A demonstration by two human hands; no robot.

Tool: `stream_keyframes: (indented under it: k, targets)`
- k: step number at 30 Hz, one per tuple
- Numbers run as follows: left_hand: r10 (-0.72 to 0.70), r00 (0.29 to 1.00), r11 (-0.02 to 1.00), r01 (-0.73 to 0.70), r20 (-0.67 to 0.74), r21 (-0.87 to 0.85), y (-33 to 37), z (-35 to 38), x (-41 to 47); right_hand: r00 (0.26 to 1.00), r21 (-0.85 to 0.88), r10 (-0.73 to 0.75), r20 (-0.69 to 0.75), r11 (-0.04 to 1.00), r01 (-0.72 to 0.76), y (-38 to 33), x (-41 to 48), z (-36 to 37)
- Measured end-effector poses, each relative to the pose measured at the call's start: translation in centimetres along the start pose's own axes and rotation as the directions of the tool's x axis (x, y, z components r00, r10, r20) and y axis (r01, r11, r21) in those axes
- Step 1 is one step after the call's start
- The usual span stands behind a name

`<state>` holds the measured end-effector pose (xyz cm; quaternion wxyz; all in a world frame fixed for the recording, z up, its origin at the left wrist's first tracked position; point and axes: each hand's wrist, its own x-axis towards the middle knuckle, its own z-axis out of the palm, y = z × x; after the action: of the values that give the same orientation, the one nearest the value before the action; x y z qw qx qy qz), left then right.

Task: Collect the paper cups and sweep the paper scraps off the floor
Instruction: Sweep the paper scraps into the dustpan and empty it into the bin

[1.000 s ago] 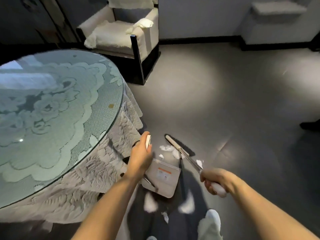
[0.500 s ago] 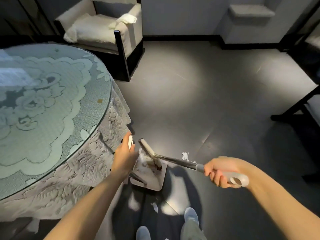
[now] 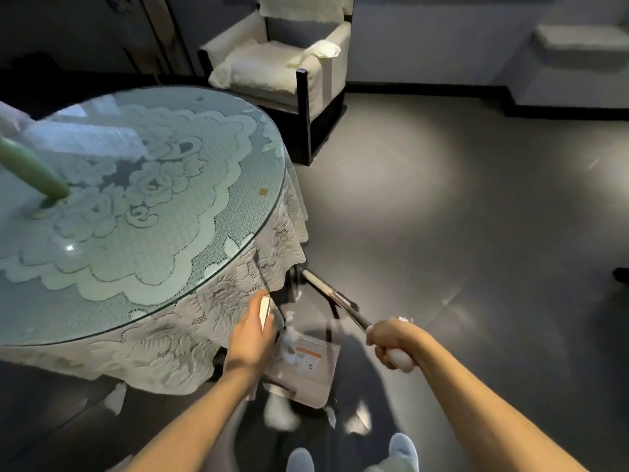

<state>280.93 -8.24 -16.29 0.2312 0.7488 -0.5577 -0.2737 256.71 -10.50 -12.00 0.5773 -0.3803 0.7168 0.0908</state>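
Observation:
My left hand [image 3: 253,335] grips the upright handle of a beige dustpan [image 3: 306,376] that lies on the grey floor beside the table. White paper scraps [image 3: 289,338] sit in the pan's mouth, and more scraps [image 3: 330,417] lie on the floor by my feet. My right hand [image 3: 391,342] holds the white grip of a broom, whose head [image 3: 320,284] rests on the floor just beyond the pan, near the tablecloth's hem. No paper cup is in sight.
A round glass-topped table [image 3: 136,212] with a lace cloth fills the left side; a green object [image 3: 30,168] stands on it. A cream armchair [image 3: 286,73] is behind it. Another scrap [image 3: 115,396] lies under the cloth's hem. Grey floor [image 3: 459,216] spreads to the right.
The broom head has swung from inside the dustpan out to the floor beyond it. My right hand has drawn closer to the pan. The view has shifted left toward the table.

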Motion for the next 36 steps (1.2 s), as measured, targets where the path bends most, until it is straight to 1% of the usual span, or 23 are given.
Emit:
stream_keyframes:
  k: [2,5,8,9,10,11,12,13,14,15,16,18,22,24,26,29,33,35,36]
  targets:
    - [0.009,1.000,1.000,-0.009,0.000,-0.023,-0.1,0.0,0.3,0.997,-0.209,-0.068,0.035,0.975,0.074,-0.3,0.5,1.7]
    - [-0.011,1.000,0.999,0.011,-0.005,-0.037,0.2,0.0,0.2,0.992,-0.430,-0.100,0.079,0.894,0.125,0.5,0.0,3.2]
    - [-0.012,1.000,0.998,0.013,0.006,-0.067,0.3,-0.3,-0.5,0.986,-0.667,-0.085,0.142,0.728,0.159,1.9,-1.5,3.0]
    - [-0.011,1.000,0.998,0.011,0.005,-0.067,0.4,-0.3,-0.8,0.986,-0.712,-0.082,0.147,0.683,0.163,2.5,-2.0,2.5]
    - [-0.006,1.000,0.998,0.006,0.000,-0.067,0.8,-0.3,-1.1,0.986,-0.735,-0.074,0.146,0.659,0.158,3.0,-2.5,1.8]
    - [-0.006,1.000,0.997,0.006,-0.006,-0.072,1.1,-0.1,-1.5,0.987,-0.735,-0.057,0.147,0.662,0.148,3.6,-3.0,0.8]
    - [-0.005,1.000,0.997,0.005,-0.009,-0.078,1.6,0.1,-1.9,0.986,-0.704,-0.036,0.165,0.695,0.143,4.2,-3.4,-0.3]
    - [-0.006,1.000,0.997,0.005,-0.010,-0.076,2.0,0.4,-2.5,0.980,-0.617,-0.009,0.200,0.775,0.133,4.8,-3.8,-1.7]
    - [-0.014,1.000,0.998,0.013,-0.014,-0.066,2.4,0.7,-3.2,0.971,-0.492,0.020,0.236,0.865,0.102,5.3,-4.2,-3.1]
    - [-0.031,0.999,0.998,0.030,-0.026,-0.056,2.7,1.0,-4.0,0.965,-0.355,0.045,0.260,0.933,0.052,5.9,-4.6,-4.7]
    - [-0.063,0.997,0.996,0.060,-0.048,-0.060,3.0,1.4,-4.9,0.962,-0.251,0.055,0.267,0.968,0.014,6.6,-5.0,-6.3]
    - [-0.136,0.987,0.989,0.129,-0.091,-0.073,3.4,1.9,-7.0,0.964,-0.176,0.041,0.263,0.984,0.006,8.0,-5.8,-9.2]
    - [-0.203,0.970,0.978,0.193,-0.134,-0.082,4.5,2.7,-11.9,0.963,-0.163,-0.049,0.264,0.982,0.094,10.4,-7.0,-12.0]
    - [-0.223,0.957,0.974,0.210,-0.183,-0.091,5.1,3.4,-14.9,0.956,-0.168,-0.117,0.269,0.972,0.167,11.1,-7.1,-12.5]
    - [-0.249,0.946,0.968,0.234,-0.206,-0.096,5.5,3.9,-17.8,0.951,-0.188,-0.151,0.271,0.960,0.206,11.7,-6.5,-12.0]
    - [-0.290,0.931,0.957,0.275,-0.221,-0.097,5.4,4.4,-21.3,0.952,-0.324,-0.182,0.246,0.910,0.258,12.8,-4.4,-9.8]
    - [-0.348,0.906,0.937,0.327,-0.242,-0.123,4.2,4.5,-24.2,0.945,-0.508,-0.232,0.229,0.800,0.319,14.5,-2.0,-5.9]
    - [-0.371,0.896,0.928,0.348,-0.246,-0.133,3.5,4.6,-25.2,0.941,-0.555,-0.225,0.252,0.763,0.330,15.4,-1.7,-3.9]
    - [-0.377,0.895,0.926,0.355,-0.239,-0.130,3.2,4.6,-25.6,0.936,-0.599,-0.224,0.271,0.722,0.346,15.9,-1.8,-3.0]
